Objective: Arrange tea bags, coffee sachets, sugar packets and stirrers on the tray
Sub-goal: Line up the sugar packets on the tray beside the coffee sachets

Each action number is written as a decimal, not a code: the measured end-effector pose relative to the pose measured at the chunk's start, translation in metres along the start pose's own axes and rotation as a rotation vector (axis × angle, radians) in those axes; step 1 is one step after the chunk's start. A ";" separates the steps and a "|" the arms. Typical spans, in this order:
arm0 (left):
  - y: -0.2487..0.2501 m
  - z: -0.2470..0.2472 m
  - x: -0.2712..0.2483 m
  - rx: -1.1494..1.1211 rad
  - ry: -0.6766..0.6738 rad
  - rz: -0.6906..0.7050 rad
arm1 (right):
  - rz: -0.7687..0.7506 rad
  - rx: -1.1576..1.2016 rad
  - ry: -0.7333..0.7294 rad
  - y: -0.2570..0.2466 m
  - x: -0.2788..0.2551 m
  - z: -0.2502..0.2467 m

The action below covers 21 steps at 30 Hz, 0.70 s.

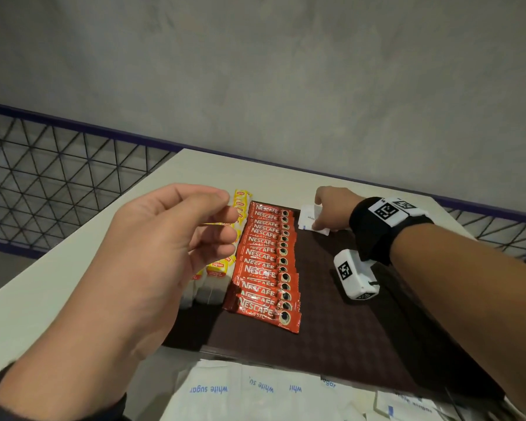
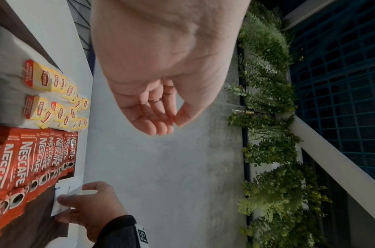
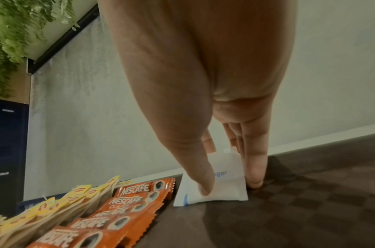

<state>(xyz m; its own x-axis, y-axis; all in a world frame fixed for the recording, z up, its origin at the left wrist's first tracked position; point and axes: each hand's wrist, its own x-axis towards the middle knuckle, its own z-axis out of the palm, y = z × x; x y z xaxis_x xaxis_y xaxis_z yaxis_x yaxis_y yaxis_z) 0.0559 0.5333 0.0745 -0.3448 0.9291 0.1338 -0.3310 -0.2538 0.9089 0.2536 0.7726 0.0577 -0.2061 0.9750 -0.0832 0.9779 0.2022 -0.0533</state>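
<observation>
Best pressed the white paper sugar packet (image 3: pixel 220 189), pinched in right-hand fingers (image 3: pixel 254 169), flat beside the red coffee sachets (image 1: pixel 266 262); left hand (image 2: pixel 161 107) loosely curled, empty.

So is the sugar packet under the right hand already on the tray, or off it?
On it. The sugar packet lies on the dark tray at its far edge beside the coffee sachets, with the right hand pinching it.

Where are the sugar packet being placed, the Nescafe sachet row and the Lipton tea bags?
sugar packet (image 3: pixel 222 189), right wrist view, white front face.
Nescafe sachet row (image 1: pixel 266 270), head view, middle sachet's logo.
Lipton tea bags (image 2: pixel 44 78), left wrist view, nearest yellow tag.
</observation>
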 end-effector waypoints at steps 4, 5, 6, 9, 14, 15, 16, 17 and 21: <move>-0.001 -0.001 0.001 0.012 0.003 0.004 | -0.030 -0.040 0.033 -0.003 0.009 0.004; 0.000 -0.001 0.001 0.020 0.004 0.005 | -0.038 -0.050 0.042 -0.004 0.010 0.004; 0.000 -0.001 0.002 0.028 0.003 0.004 | -0.046 -0.059 0.053 -0.005 0.010 0.005; 0.004 -0.002 0.003 0.066 0.009 0.005 | -0.053 -0.081 0.075 -0.004 0.005 0.004; 0.014 -0.015 0.009 0.187 0.072 0.065 | -0.259 -0.234 0.160 -0.031 -0.054 -0.031; 0.017 -0.020 0.011 0.205 0.090 0.079 | -0.342 -0.213 0.109 -0.043 -0.075 -0.040; 0.020 -0.024 0.013 0.217 0.108 0.093 | -0.423 -0.164 0.026 -0.056 -0.098 -0.046; 0.022 -0.028 0.014 0.222 0.128 0.102 | -0.500 -0.109 -0.078 -0.069 -0.122 -0.050; 0.030 -0.042 0.014 0.131 0.184 0.092 | -0.739 -0.113 -0.322 -0.110 -0.204 -0.033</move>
<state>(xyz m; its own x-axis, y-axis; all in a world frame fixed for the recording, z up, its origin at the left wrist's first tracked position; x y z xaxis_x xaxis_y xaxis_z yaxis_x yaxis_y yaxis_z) 0.0041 0.5274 0.0873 -0.5261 0.8362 0.1549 -0.1783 -0.2865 0.9413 0.1896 0.5543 0.1134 -0.7829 0.5153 -0.3486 0.5794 0.8080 -0.1070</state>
